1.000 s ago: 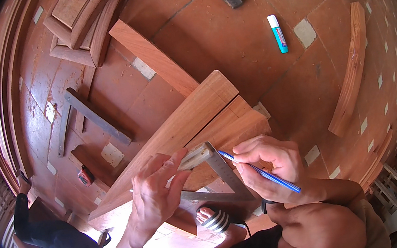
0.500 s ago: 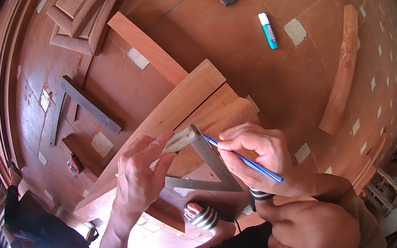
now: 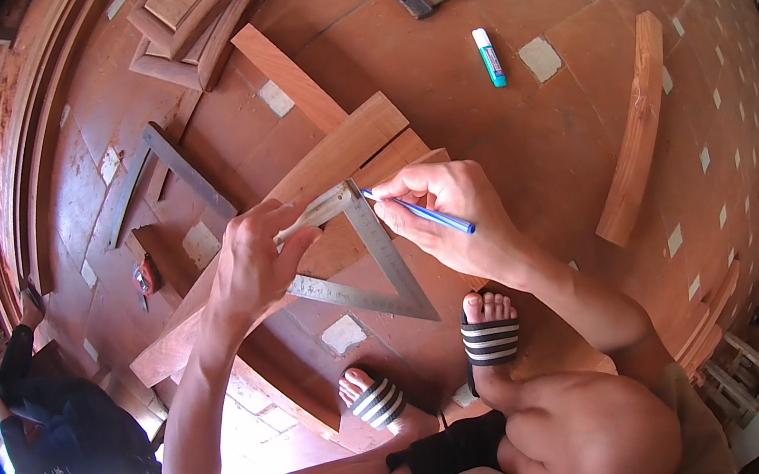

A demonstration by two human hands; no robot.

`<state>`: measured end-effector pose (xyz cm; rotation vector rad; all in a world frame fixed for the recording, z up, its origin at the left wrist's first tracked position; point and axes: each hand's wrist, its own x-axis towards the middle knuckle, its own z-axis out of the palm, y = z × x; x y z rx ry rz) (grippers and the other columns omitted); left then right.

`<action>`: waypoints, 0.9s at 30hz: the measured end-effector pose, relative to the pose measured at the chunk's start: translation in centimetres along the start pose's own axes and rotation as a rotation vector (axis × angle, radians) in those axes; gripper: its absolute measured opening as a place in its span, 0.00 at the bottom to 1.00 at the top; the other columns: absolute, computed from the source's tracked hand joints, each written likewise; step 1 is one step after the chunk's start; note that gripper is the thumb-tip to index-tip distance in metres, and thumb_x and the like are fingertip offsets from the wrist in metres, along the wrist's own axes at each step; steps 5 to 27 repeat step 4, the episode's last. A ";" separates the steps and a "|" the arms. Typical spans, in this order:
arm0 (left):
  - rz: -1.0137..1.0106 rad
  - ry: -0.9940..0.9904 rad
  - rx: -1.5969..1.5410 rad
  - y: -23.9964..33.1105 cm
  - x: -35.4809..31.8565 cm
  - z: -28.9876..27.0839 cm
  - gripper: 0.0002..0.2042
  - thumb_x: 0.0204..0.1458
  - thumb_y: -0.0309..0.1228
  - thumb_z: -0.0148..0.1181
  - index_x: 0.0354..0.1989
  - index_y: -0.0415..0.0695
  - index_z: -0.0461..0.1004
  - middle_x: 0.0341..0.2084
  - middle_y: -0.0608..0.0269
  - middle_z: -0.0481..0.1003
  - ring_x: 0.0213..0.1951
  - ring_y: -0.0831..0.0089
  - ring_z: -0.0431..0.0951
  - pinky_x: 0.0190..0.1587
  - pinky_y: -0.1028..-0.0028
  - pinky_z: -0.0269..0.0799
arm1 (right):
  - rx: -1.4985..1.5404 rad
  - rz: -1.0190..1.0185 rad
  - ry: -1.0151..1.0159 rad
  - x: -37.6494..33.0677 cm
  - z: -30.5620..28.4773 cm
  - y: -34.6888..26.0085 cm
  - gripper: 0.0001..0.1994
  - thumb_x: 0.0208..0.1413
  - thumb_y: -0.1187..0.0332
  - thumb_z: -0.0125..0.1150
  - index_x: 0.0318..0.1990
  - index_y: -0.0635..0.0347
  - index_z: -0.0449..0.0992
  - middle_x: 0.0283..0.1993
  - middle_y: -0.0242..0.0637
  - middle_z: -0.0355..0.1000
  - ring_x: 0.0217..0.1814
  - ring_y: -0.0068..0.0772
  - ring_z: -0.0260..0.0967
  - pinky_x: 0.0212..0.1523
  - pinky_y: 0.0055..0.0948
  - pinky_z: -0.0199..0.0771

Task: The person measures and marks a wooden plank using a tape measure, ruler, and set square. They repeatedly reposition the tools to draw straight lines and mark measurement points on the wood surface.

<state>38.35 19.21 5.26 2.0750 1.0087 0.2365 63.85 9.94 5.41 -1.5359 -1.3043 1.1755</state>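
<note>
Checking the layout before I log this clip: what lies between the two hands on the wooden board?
In the head view, the metal triangular square lies on the wooden board between them: left hand presses its handle, right hand holds a blue pen against its blade.

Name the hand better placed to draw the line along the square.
Right: the right hand holds the pen, tip at the square; the left hand pins it on the plank.

Bare forearms, no sleeves; black shorts (image 3: 450, 448) at six o'clock; black slide sandals (image 3: 490, 342) with white stripes, toes exposed.
</note>
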 end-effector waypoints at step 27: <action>-0.027 -0.018 0.042 0.3 -0.2 -0.2 0.18 0.57 0.27 0.73 0.55 0.35 0.84 0.32 0.45 0.81 0.26 0.55 0.79 0.32 0.62 0.75 | -0.076 0.043 -0.028 -2.9 -0.5 -0.5 0.08 0.66 0.69 0.70 0.46 0.65 0.87 0.27 0.40 0.82 0.28 0.21 0.80 0.29 0.24 0.74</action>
